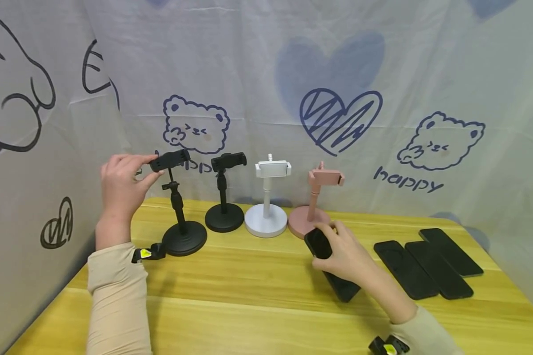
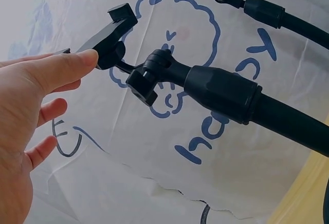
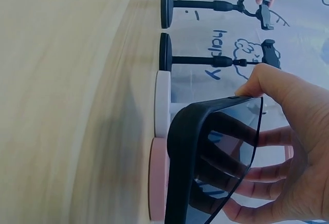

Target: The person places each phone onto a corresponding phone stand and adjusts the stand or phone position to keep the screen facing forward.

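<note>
At the left, my left hand (image 1: 123,185) pinches the end of the clamp (image 1: 170,160) on top of the leftmost black phone stand (image 1: 183,235); thumb and fingers grip the clamp's left end in the left wrist view too. My right hand (image 1: 344,251) holds a black smartphone (image 1: 343,287) by its long edges, thumb on one side and fingers on the other. The phone is tilted over the table in front of the pink phone stand (image 1: 310,220). In the right wrist view its glossy screen (image 3: 234,136) reflects the fingers.
A second black stand (image 1: 224,217) and a white stand (image 1: 265,219) stand in the row between the first black stand and the pink one. Several dark phones (image 1: 439,268) lie on the wooden table (image 1: 231,315) at the right. A printed cloth (image 1: 266,59) hangs behind.
</note>
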Demonstrator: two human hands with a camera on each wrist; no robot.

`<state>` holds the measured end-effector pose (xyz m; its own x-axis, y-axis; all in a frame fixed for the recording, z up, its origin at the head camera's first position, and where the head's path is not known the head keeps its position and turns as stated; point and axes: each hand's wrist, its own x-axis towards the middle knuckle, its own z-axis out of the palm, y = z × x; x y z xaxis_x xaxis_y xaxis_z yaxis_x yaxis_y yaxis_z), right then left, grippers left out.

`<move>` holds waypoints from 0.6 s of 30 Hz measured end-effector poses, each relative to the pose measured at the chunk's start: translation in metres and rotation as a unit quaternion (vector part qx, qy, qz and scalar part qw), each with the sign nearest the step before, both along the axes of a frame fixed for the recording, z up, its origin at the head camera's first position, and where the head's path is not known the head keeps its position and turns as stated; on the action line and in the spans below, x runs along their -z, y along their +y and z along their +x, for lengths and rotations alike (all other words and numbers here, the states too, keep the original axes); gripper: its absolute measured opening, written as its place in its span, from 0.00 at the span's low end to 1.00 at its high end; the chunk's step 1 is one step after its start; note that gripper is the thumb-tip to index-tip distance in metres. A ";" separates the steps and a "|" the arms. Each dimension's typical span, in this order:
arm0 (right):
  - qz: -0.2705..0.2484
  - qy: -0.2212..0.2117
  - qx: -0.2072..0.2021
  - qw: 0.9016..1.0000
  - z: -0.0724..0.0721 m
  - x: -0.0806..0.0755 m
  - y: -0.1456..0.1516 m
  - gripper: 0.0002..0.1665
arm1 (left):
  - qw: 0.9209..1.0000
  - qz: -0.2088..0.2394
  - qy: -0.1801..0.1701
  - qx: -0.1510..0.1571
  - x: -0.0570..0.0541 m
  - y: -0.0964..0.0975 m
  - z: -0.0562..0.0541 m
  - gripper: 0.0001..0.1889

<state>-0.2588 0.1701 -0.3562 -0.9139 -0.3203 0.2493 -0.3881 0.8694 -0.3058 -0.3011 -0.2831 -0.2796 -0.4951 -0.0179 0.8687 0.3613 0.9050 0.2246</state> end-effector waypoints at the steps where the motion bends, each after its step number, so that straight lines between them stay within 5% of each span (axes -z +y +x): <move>1: -0.001 0.000 -0.002 1.000 0.000 -0.001 -0.001 0.46 | 1.000 -0.001 0.000 0.001 -0.001 0.000 0.000 0.18; 18: -0.028 0.028 -0.037 0.999 -0.001 -0.015 -0.027 0.47 | 1.000 -0.006 -0.010 0.003 -0.005 0.000 0.006 0.18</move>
<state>-0.2596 0.1432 -0.3411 -0.8727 -0.3698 0.3188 -0.4678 0.8202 -0.3293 -0.2954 -0.2830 -0.2749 -0.5123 -0.0037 0.8588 0.3625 0.9056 0.2202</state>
